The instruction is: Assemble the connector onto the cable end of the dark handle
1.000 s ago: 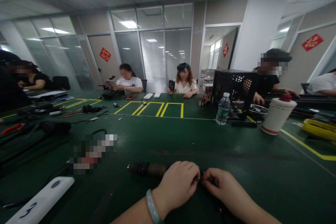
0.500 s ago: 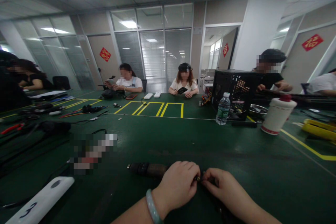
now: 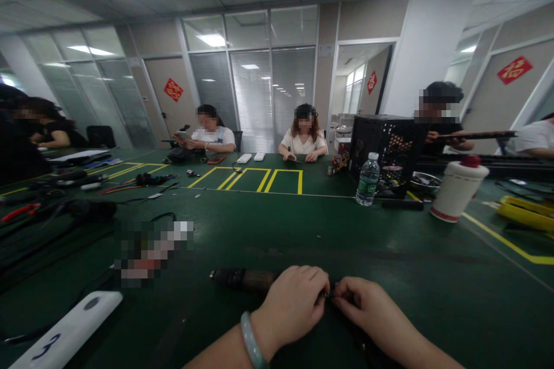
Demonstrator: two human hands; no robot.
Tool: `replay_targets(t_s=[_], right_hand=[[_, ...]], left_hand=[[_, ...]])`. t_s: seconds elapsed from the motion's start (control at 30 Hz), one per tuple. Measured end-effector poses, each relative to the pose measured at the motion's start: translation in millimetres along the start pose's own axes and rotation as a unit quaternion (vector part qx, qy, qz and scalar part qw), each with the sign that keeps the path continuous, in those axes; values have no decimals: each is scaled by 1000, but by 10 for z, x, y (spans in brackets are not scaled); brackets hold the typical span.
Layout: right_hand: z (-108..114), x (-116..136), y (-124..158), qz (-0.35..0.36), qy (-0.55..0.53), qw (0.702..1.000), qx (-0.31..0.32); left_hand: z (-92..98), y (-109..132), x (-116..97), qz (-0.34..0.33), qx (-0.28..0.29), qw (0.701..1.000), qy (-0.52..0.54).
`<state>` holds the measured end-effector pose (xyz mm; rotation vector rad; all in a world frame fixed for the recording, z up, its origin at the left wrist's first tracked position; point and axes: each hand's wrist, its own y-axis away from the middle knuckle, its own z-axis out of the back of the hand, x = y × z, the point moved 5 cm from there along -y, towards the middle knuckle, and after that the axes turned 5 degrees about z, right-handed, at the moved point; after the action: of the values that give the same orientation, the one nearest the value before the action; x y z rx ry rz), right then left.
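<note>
Both hands together, low center of frame: L hand (image 3: 292,308) and R hand (image 3: 367,307) clamp a small metal part (image 3: 325,294) between their fingertips; too small to tell what it is. Dark cylindrical piece w/ brownish section (image 3: 242,279) runs left from L hand, just above the green workbench (image 3: 268,230). Pale green bangle (image 3: 250,340) on L wrist.

Lower left: white card marked 3 (image 3: 64,328), pixelated item (image 3: 151,253) above it. Left edge: red-handled pliers (image 3: 19,213) among black cables (image 3: 73,210). Right of center: water bottle (image 3: 367,180) beside black mesh PC case (image 3: 389,153); further right, white bottle w/ red cap (image 3: 456,196), yellow item (image 3: 526,213) at edge. Mid-bench: yellow tape outlines (image 3: 246,180). Far side: two seated co-workers (image 3: 303,144), hands on or near bench. Upper right: another co-worker (image 3: 441,127) by long dark rod (image 3: 476,134).
</note>
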<state>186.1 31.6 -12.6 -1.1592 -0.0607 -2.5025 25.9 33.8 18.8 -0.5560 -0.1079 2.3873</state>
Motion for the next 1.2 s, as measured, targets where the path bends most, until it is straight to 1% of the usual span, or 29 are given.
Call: replay_targets(t_s=[0.17,0.37,0.6,0.8,1.2], right_hand=[[3,-11,-3,-2,-1,1000,0],[10,6,-5,0,-3,1000,2],[-20,-51,-7,1,10,1000,-4],[-9,-47,-7,4,9,1000,-8],[3,-5,3,-2,6,1000,-2]], left_hand=[[3,-1,-21,-1,14,1000,-18],[1,3,-13,4,8,1000,-17],[7,8,-4,22,10,1000,-20],[-5,8,15,13,-5,1000,1],[-12,13,19,0,-5,1000,2]])
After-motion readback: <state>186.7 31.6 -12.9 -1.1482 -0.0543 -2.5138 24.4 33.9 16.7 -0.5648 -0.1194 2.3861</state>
